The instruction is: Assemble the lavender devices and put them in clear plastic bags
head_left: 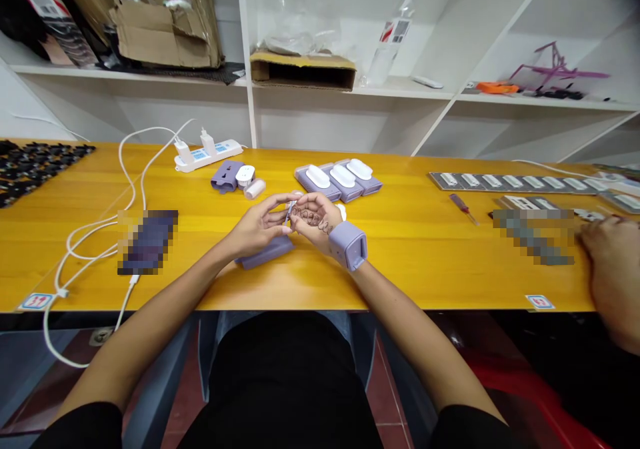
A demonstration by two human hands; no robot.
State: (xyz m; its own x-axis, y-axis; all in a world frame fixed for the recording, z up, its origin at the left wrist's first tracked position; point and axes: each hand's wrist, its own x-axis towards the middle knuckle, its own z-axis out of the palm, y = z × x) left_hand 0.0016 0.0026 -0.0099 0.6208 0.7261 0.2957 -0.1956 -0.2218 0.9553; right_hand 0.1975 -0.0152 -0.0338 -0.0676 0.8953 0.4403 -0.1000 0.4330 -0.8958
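My left hand and my right hand meet over the front of the table, fingers pinched around a small, thin lilac part. Fingers cover most of that part, so its kind is unclear. Dark looped lines run across my right hand; whether they are a coil or a marking I cannot tell. A lilac box-shaped housing sits at my right wrist. Beneath my left hand lies a long lilac casing. A white rounded piece peeks out behind my right hand.
Behind my hands lie lilac cases with white oval tops, a lilac holder and a pale cylinder. A power strip, cables and a phone are left. Rightward are a screwdriver, a long tray and another person's hand.
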